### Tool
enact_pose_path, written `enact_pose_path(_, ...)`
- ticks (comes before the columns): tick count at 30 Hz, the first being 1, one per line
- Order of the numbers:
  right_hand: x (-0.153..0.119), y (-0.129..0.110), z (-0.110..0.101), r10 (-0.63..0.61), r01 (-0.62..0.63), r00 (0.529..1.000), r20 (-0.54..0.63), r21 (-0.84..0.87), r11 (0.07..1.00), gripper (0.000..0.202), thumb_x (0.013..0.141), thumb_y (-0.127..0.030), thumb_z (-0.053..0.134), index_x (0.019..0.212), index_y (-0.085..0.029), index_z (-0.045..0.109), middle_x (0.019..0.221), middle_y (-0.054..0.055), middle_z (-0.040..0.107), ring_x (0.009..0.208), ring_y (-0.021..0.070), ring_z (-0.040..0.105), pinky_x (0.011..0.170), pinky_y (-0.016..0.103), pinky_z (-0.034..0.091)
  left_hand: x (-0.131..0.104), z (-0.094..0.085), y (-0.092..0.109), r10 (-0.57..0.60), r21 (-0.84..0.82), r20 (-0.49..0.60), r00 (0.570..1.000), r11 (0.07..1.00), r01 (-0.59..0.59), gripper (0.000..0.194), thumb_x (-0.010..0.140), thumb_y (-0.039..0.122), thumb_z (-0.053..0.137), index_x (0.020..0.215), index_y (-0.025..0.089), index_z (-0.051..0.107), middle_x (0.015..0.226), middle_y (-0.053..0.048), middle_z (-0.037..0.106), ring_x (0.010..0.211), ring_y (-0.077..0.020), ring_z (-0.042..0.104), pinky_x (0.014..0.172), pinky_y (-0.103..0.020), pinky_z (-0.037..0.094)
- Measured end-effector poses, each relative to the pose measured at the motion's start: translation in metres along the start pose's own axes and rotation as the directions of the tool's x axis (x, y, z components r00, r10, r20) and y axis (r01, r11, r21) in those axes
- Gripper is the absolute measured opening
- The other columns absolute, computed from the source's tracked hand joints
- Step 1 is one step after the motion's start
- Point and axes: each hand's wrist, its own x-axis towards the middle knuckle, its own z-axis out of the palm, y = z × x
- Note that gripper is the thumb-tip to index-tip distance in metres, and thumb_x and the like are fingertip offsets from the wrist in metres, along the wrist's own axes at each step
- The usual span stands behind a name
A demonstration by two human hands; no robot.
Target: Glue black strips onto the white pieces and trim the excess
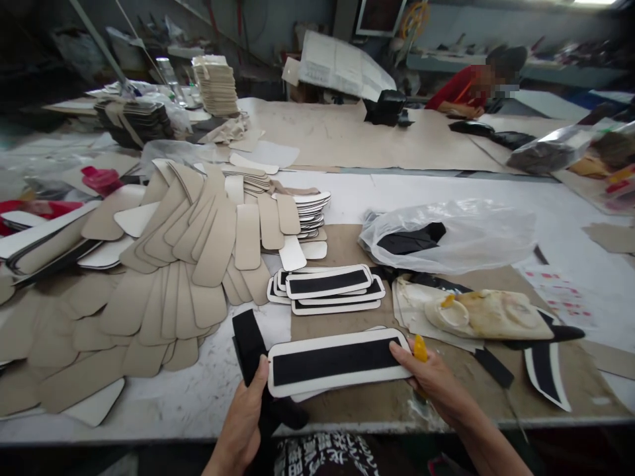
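Note:
My left hand [247,406] is closed on the left end of a long white panel with rounded corners [342,385], its thumb near the edge. A black strip [337,362] lies along the panel's middle. My right hand [434,380] grips the right end, thumb pressed on the strip. Something small and yellow [421,348] shows at the right hand's fingers; its kind is unclear. Folded black strap material [249,340] stands beside my left hand. Another white edge peeps out beneath the panel. Just beyond lies a pile of similar black-striped panels [330,283].
Many beige rounded pieces [163,291] cover the table's left side. A clear plastic bag with black material [466,231] lies at the right, behind a stained glue container [501,314]. One curved striped piece [547,373] rests near the front right. A person in red [459,89] leans over the far table.

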Motion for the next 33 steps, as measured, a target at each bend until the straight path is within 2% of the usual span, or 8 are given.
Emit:
enact_pose_path(4,0.003,-0.002,0.001,0.027,-0.027,1.000,-0.001,-0.034,0.999,0.040,0.063,-0.054,0.062,0.061,-0.020,0.041,0.046,-0.008,0.033,0.041,0.0056,0.026,0.038,0.020,0.021,0.001,0.001,-0.001,-0.035,-0.036,-0.001,0.999,0.999,0.034,0.050,0.072,0.044,0.061,0.114,0.017,0.055,0.099,-0.009,0.067,0.090,-0.0216,0.062,0.081,-0.034,0.049)
enact_pose_path(7,0.007,-0.001,0.003,0.006,-0.006,1.000,0.010,-0.028,1.000,0.040,0.066,-0.055,0.058,0.060,-0.020,0.040,0.047,-0.008,0.034,0.041,0.0060,0.029,0.039,0.020,0.023,-0.002,0.003,0.002,-0.010,0.050,0.021,1.000,0.999,0.009,0.057,0.064,0.035,0.071,0.114,0.015,0.053,0.088,-0.007,0.068,0.074,-0.0201,0.064,0.065,-0.029,0.052)
enact_pose_path(9,0.010,0.000,0.003,-0.016,0.017,0.999,0.046,-0.020,1.000,0.041,0.069,-0.058,0.053,0.060,-0.020,0.041,0.047,-0.007,0.035,0.042,0.0063,0.030,0.039,0.020,0.025,-0.004,0.006,0.004,-0.032,0.083,0.003,0.999,0.996,0.031,0.060,0.059,0.032,0.074,0.113,0.013,0.054,0.084,-0.006,0.068,0.071,-0.0204,0.064,0.061,-0.028,0.052)
enact_pose_path(12,0.014,0.001,0.003,-0.047,0.049,0.996,0.075,-0.030,0.998,0.039,0.070,-0.056,0.054,0.066,-0.019,0.046,0.050,-0.006,0.039,0.044,0.0068,0.033,0.041,0.020,0.027,-0.004,0.011,0.006,-0.043,0.080,-0.076,0.996,0.996,0.049,0.062,0.055,0.027,0.077,0.112,0.015,0.054,0.088,-0.005,0.068,0.075,-0.0216,0.064,0.061,-0.028,0.053)
enact_pose_path(16,0.016,-0.002,0.004,-0.114,0.115,0.993,0.043,-0.046,0.992,0.033,0.069,-0.049,0.059,0.073,-0.017,0.052,0.058,-0.005,0.046,0.050,0.0078,0.038,0.046,0.020,0.032,0.001,0.015,0.003,0.002,0.140,-0.190,0.982,0.990,0.025,0.054,0.052,0.025,0.079,0.100,0.013,0.059,0.077,-0.005,0.068,0.064,-0.0215,0.064,0.050,-0.027,0.052)
enact_pose_path(24,0.010,0.001,0.003,-0.199,0.205,0.973,0.118,-0.043,0.978,0.030,0.076,-0.048,0.052,0.074,-0.017,0.051,0.063,-0.003,0.047,0.056,0.0090,0.040,0.051,0.020,0.035,0.000,0.017,0.002,0.052,0.118,-0.136,0.989,0.992,-0.036,0.050,0.056,0.022,0.076,0.103,0.017,0.057,0.081,-0.002,0.068,0.065,-0.0199,0.065,0.049,-0.024,0.051)
enact_pose_path(28,0.010,0.005,0.000,-0.212,0.222,0.967,0.144,-0.062,0.973,0.031,0.078,-0.049,0.050,0.076,-0.018,0.052,0.065,-0.003,0.048,0.056,0.0091,0.041,0.052,0.020,0.035,0.004,0.011,0.000,0.021,0.109,-0.110,0.994,0.994,-0.008,0.054,0.057,0.025,0.076,0.108,0.021,0.055,0.086,-0.001,0.068,0.072,-0.0209,0.065,0.052,-0.025,0.051)
enact_pose_path(33,0.015,0.005,-0.001,-0.206,0.226,0.970,0.129,-0.167,0.960,0.031,0.075,-0.048,0.054,0.077,-0.017,0.054,0.064,-0.003,0.049,0.057,0.0102,0.043,0.055,0.021,0.037,0.007,0.004,-0.002,0.048,0.152,-0.145,0.988,0.988,-0.025,0.063,0.055,0.029,0.077,0.112,0.022,0.053,0.097,-0.004,0.066,0.081,-0.0229,0.064,0.058,-0.026,0.052)
